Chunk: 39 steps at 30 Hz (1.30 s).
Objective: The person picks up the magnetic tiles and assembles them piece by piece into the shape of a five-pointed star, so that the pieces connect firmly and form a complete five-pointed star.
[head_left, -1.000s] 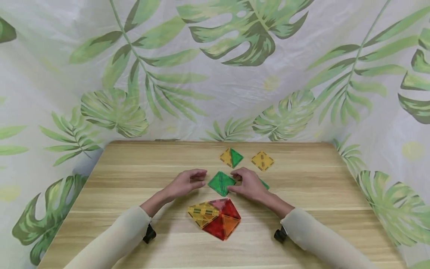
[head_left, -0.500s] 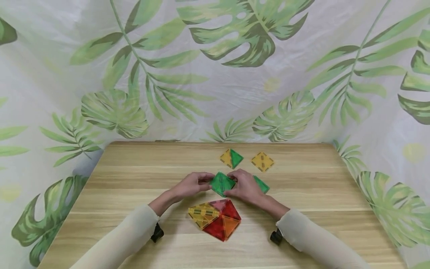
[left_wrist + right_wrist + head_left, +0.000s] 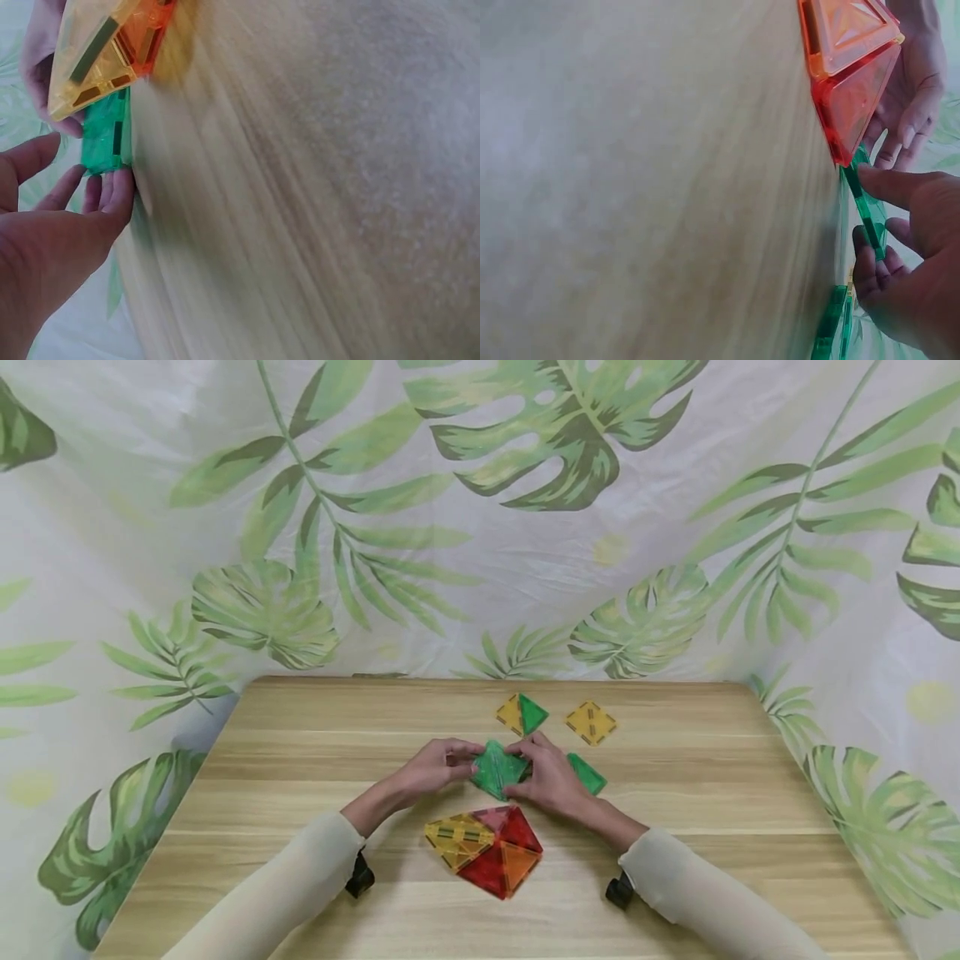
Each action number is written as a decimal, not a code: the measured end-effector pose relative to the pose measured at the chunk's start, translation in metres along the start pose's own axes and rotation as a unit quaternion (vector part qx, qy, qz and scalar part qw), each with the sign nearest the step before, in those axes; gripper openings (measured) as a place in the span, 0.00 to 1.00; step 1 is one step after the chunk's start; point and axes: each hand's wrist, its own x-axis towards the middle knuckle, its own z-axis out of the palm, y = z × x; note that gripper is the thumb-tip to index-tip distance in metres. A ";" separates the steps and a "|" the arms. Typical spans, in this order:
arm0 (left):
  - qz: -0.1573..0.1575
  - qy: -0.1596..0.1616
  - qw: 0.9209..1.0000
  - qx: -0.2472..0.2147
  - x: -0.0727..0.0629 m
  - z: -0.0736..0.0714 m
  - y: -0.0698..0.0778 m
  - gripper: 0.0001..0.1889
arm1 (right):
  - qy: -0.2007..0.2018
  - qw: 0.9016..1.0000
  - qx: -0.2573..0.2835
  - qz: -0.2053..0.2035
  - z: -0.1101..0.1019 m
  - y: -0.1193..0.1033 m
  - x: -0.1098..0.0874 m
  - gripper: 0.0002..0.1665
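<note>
In the head view, a pair of green triangular magnetic tiles [image 3: 498, 770] lies joined in a diamond between my hands. It looks slightly folded along its middle seam. My left hand [image 3: 435, 770] holds its left corner with the fingertips. My right hand [image 3: 553, 780] grips the right corner between thumb and fingers, covering part of it. In the left wrist view the green tiles [image 3: 106, 135] meet the left fingertips. The right wrist view shows the right thumb and fingers around the green tiles' edge [image 3: 867, 208].
Nearer lies a raised shape of yellow, red, pink and orange tiles [image 3: 487, 856]. Behind the hands are a yellow-and-green diamond [image 3: 522, 714] and a yellow diamond [image 3: 591, 722]. Another green tile [image 3: 587, 774] lies right of the right hand. The wooden table [image 3: 315, 718] meets a leaf-patterned curtain [image 3: 420, 568].
My left hand has moved right and now touches the green tiles, which have shifted slightly right and changed from looking flat to slightly folded. The right hand keeps hold of their right corner.
</note>
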 end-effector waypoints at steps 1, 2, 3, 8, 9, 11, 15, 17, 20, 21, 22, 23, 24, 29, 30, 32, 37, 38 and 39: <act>0.000 0.005 1.000 -0.001 0.000 0.000 0.000 0.23 | -0.002 1.000 0.016 0.002 0.000 0.001 0.000 0.35; 0.003 0.010 1.000 -0.001 0.001 0.000 -0.001 0.22 | -0.005 0.999 0.033 0.005 0.000 0.001 0.000 0.33; 0.007 0.016 1.000 -0.001 0.002 0.001 -0.001 0.22 | -0.007 0.999 0.049 0.008 0.000 0.002 0.001 0.31; 0.022 0.041 0.999 -0.004 0.004 0.001 -0.002 0.20 | -0.015 0.992 0.118 0.030 -0.001 0.007 0.004 0.24; 0.021 0.045 0.999 -0.007 0.004 0.001 -0.002 0.20 | -0.017 0.991 0.128 0.035 -0.002 0.007 0.005 0.23; 0.019 0.051 0.998 -0.012 0.005 0.002 -0.002 0.21 | -0.017 0.988 0.150 0.044 -0.003 0.008 0.005 0.22; 0.024 0.065 0.998 -0.012 0.006 0.003 -0.001 0.20 | -0.020 0.979 0.192 0.061 -0.007 0.006 0.006 0.21; 0.030 0.071 0.997 -0.008 0.006 0.003 0.000 0.19 | -0.021 0.975 0.214 0.063 -0.009 0.006 0.007 0.21; 0.038 0.074 0.997 -0.010 0.005 0.002 0.003 0.18 | -0.023 0.966 0.250 0.064 -0.013 0.005 0.008 0.21; 0.042 0.072 0.996 -0.011 0.005 0.001 0.004 0.18 | -0.024 0.962 0.263 0.064 -0.014 0.004 0.009 0.21; 0.048 0.070 0.996 -0.012 0.004 -0.001 0.004 0.18 | -0.025 0.959 0.275 0.064 -0.015 0.003 0.009 0.21; 0.052 0.065 0.996 -0.015 0.004 -0.002 0.005 0.18 | -0.026 0.956 0.286 0.064 -0.017 0.003 0.009 0.21; 0.055 0.059 0.997 -0.019 0.002 -0.004 0.006 0.18 | -0.027 0.953 0.295 0.067 -0.018 0.002 0.009 0.21; 0.063 0.027 0.997 -0.032 -0.004 -0.011 0.009 0.18 | -0.037 0.942 0.327 0.068 -0.022 0.000 0.009 0.22; 0.064 0.024 0.997 -0.033 -0.005 -0.012 0.010 0.18 | -0.040 0.940 0.333 0.066 -0.023 0.000 0.009 0.22; 0.066 0.017 0.997 -0.037 -0.007 -0.013 0.010 0.18 | -0.049 0.936 0.343 0.060 -0.023 0.000 0.008 0.22; 0.068 -0.004 0.995 -0.068 -0.010 -0.014 0.007 0.16 | -0.078 0.928 0.360 0.049 -0.025 -0.004 0.004 0.22; 0.065 -0.008 0.995 -0.076 -0.011 -0.014 0.006 0.15 | -0.084 0.927 0.363 0.049 -0.025 -0.005 0.004 0.22; 0.064 -0.011 0.994 -0.084 -0.012 -0.014 0.005 0.15 | -0.090 0.924 0.368 0.048 -0.024 -0.005 0.004 0.21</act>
